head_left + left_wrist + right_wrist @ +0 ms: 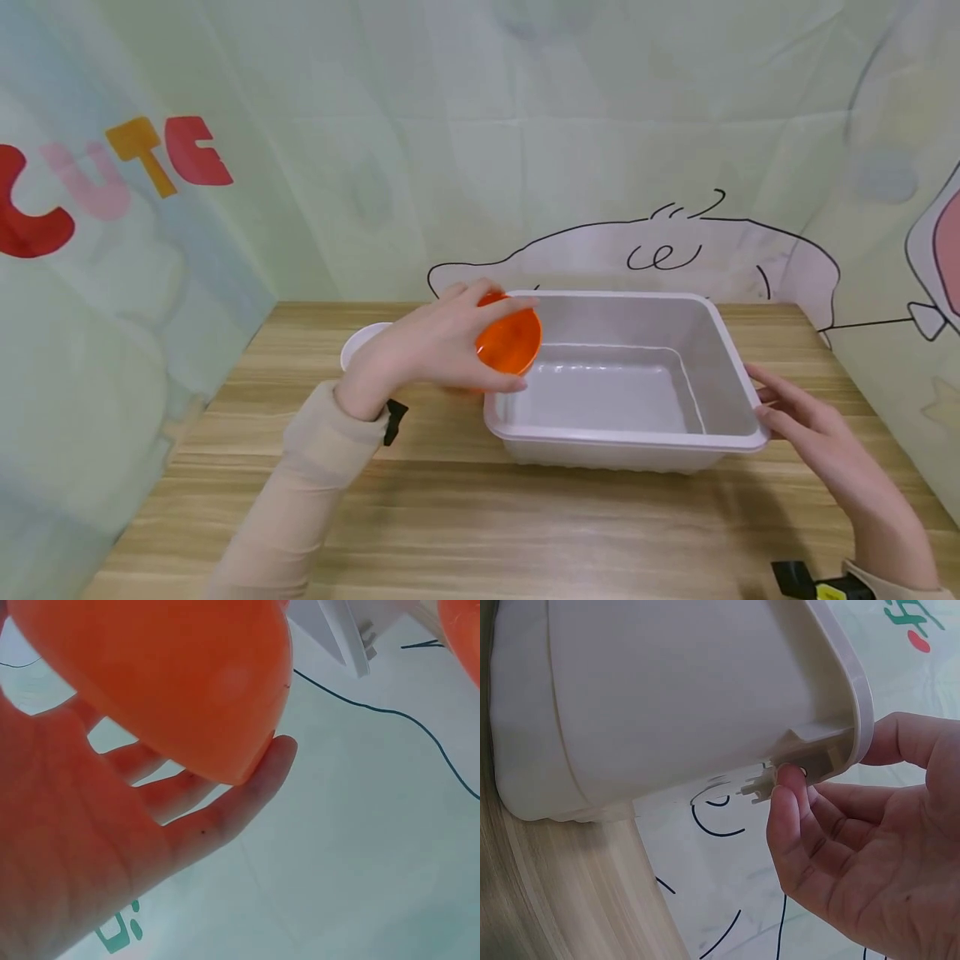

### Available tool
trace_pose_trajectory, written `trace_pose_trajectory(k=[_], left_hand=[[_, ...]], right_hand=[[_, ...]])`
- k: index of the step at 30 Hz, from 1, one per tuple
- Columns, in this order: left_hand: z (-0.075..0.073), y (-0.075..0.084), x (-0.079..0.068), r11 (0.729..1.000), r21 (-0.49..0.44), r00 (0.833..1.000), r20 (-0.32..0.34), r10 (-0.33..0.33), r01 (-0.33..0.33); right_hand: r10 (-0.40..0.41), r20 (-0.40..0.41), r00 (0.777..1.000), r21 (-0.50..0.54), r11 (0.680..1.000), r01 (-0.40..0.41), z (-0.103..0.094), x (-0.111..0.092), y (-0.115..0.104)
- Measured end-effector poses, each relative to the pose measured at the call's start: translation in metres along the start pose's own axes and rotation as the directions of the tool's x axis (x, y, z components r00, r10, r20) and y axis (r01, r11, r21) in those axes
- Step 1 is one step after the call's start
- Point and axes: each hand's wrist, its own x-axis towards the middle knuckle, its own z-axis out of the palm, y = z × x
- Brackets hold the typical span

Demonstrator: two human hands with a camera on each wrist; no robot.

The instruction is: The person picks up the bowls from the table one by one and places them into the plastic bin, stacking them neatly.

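Note:
My left hand (pixel 442 342) holds an orange bowl (pixel 512 343) tilted at the left rim of a pale grey plastic bin (pixel 600 440). Thumb and fingers spread around the bowl, its inside turned toward the bin. From the left wrist view, the bowl's smooth outer side (pixel 172 682) lies against the fingers. At the bin's right end, my right hand (pixel 810 421) grips the rim near the front corner. The right wrist view has its fingers (pixel 784 817) curled under the rim beside a small clip-like fitting (pixel 761 786).
A white round item (pixel 362 340) stands on the wood-grain table (pixel 420 517), partly hidden behind my left wrist. Another orange piece (pixel 466 634) shows at the edge of the left wrist view. A printed cloth backdrop (pixel 360 167) closes off the table's back and sides.

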Motion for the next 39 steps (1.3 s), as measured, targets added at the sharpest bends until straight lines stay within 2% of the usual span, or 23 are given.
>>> trace_pose_trajectory(k=[4,13,25,32,39], left_hand=[[-0.001,0.002,0.007,1.000,-0.006,1.000,0.012,0.014,-0.014],[0.002,-0.001,0.031,0.995,-0.017,0.994,0.037,0.100,-0.099],[0.000,-0.001,0.055,0.995,-0.045,0.993,0.072,0.095,-0.092],[0.000,0.006,0.064,0.993,-0.058,0.990,0.081,0.112,-0.107],[0.002,0.015,0.076,0.992,-0.012,0.987,0.101,0.123,-0.122]], right_hand=[[-0.007,-0.002,1.000,0.003,1.000,0.007,0.000,0.000,0.000],[0.002,-0.005,1.000,0.001,1.000,-0.002,0.001,-0.001,0.000],[0.000,-0.022,1.000,0.006,1.000,0.000,0.000,0.001,-0.001],[-0.005,-0.029,1.000,0.016,1.000,0.006,0.001,0.000,0.000],[-0.011,-0.028,1.000,0.002,1.000,0.011,0.000,0.001,-0.003]])
